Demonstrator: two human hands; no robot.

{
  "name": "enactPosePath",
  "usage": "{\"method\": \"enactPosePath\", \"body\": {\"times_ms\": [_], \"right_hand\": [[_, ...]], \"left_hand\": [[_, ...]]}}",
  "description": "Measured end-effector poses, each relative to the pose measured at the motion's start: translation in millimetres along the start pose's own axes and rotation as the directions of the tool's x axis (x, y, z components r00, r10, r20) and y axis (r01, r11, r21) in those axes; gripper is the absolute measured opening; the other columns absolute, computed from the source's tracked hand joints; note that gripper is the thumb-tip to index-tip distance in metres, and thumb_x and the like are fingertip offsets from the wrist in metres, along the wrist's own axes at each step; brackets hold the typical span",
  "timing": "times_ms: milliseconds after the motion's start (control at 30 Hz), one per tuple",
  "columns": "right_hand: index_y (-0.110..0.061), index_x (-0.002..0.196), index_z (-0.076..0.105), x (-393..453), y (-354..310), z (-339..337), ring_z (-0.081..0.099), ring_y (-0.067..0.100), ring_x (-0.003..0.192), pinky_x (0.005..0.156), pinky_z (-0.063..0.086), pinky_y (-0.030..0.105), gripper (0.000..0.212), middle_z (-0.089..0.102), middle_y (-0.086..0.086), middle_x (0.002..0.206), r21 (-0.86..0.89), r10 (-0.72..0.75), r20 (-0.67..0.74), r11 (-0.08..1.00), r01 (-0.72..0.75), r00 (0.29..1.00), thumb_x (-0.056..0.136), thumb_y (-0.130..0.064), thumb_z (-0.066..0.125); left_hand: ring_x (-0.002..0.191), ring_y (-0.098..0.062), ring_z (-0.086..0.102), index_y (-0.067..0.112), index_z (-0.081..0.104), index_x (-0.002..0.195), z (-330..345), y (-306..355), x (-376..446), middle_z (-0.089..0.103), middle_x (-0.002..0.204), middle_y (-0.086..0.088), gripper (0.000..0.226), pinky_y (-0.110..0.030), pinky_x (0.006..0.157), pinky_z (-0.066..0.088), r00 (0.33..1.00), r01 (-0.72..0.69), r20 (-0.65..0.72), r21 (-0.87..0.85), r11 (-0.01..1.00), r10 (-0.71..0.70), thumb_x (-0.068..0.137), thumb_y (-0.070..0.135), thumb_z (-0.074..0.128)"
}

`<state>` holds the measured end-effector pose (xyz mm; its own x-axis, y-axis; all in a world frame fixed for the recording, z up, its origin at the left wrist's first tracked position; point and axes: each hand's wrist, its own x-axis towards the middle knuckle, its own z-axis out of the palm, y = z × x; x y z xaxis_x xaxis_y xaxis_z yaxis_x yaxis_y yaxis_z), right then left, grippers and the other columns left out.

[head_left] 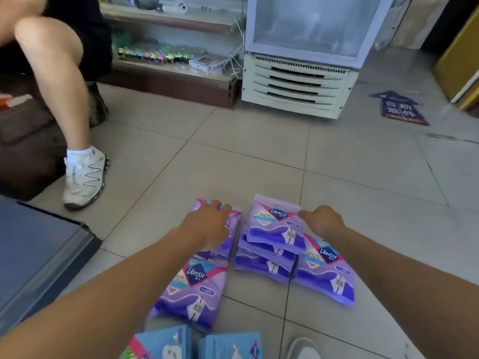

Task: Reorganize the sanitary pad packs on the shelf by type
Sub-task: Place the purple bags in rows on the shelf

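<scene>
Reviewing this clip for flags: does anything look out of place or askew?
Yes: the purple packs and blue packs lie on the floor tiles, not a shelf, and the middle purple stack is fanned crookedly.
</scene>
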<state>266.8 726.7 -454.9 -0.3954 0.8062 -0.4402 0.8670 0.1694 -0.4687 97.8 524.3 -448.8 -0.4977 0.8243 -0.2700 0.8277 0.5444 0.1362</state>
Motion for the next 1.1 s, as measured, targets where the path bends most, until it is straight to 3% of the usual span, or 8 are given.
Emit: {"method": "enactPosePath", "body": {"times_ms": [267,467,567,667,800,867,1000,1100], "right_hand": [[-0.003,0.102,0.053,85,13,41,0.062,0.027,0.081,0.084,0.050,0.036,0.053,0.063,0.012,0.092,0.253,0.196,0.162,0.939,-0.233,0.967,0.083,-0.050,0.069],[-0.009,0.097,0.060,121,28,84,0.071,0.030,0.085,0.082,0.059,0.045,0.067,0.071,0.012,0.095,0.385,0.183,0.203,0.889,-0.250,0.962,0.050,-0.046,0.088],[-0.007,0.096,0.056,108,29,82,0.069,0.030,0.090,0.076,0.058,0.039,0.055,0.069,0.013,0.103,0.505,0.222,0.243,0.802,-0.319,0.944,0.060,-0.031,0.091],[-0.007,0.094,0.054,102,36,75,0.063,0.020,0.074,0.057,0.047,0.027,0.031,0.066,0.009,0.090,0.604,0.188,0.335,0.709,-0.364,0.923,0.079,-0.017,0.080],[-0.009,0.101,0.055,100,47,59,0.067,0.022,0.079,0.072,0.055,0.036,0.031,0.070,0.010,0.090,0.717,0.112,0.358,0.603,-0.350,0.927,0.081,-0.021,0.077],[-0.008,0.105,0.055,102,60,55,0.067,0.023,0.082,0.072,0.056,0.038,0.032,0.071,0.011,0.092,0.758,0.102,0.332,0.563,-0.330,0.938,0.083,-0.021,0.075],[-0.011,0.100,0.057,103,90,45,0.068,0.020,0.078,0.059,0.056,0.027,0.023,0.072,0.008,0.090,0.801,0.080,0.297,0.522,-0.294,0.952,0.086,-0.022,0.071],[-0.012,0.099,0.056,104,105,41,0.068,0.020,0.078,0.067,0.054,0.030,0.023,0.072,0.007,0.089,0.823,0.057,0.265,0.507,-0.257,0.962,0.085,-0.024,0.070]], "left_hand": [[0.128,-0.032,0.042,0.015,0.032,0.145,62,14,86,0.037,0.143,-0.010,0.054,-0.047,0.102,0.043,0.997,-0.040,0.062,-0.096,0.995,0.046,0.094,0.026,0.049],[0.125,-0.034,0.044,0.014,0.034,0.142,79,12,114,0.041,0.139,-0.012,0.048,-0.046,0.101,0.043,0.997,-0.006,0.076,-0.115,0.993,0.015,0.096,0.023,0.044],[0.121,-0.034,0.048,0.014,0.037,0.139,87,16,119,0.046,0.133,-0.013,0.043,-0.043,0.097,0.044,0.996,0.013,0.094,-0.121,0.993,-0.002,0.097,0.019,0.043],[0.119,-0.033,0.050,0.013,0.039,0.138,96,25,124,0.052,0.132,-0.014,0.041,-0.040,0.094,0.045,0.993,-0.021,0.113,-0.101,0.995,0.033,0.097,0.019,0.044],[0.112,-0.034,0.055,0.013,0.035,0.139,100,36,131,0.057,0.129,-0.016,0.045,-0.035,0.085,0.044,0.997,-0.009,0.080,-0.168,0.986,0.023,0.098,0.024,0.049],[0.109,-0.034,0.057,0.013,0.034,0.139,104,43,135,0.058,0.125,-0.018,0.047,-0.035,0.082,0.044,0.996,0.024,0.089,-0.214,0.977,-0.005,0.098,0.028,0.051],[0.120,-0.033,0.051,0.011,0.029,0.141,117,55,145,0.051,0.134,-0.015,0.072,-0.039,0.092,0.045,0.977,0.121,0.202,-0.253,0.960,-0.070,0.089,0.050,0.061],[0.129,-0.034,0.044,0.012,0.019,0.147,129,58,151,0.038,0.147,-0.014,0.095,-0.039,0.100,0.043,0.956,0.190,0.268,-0.256,0.948,-0.119,0.080,0.058,0.068]]}}
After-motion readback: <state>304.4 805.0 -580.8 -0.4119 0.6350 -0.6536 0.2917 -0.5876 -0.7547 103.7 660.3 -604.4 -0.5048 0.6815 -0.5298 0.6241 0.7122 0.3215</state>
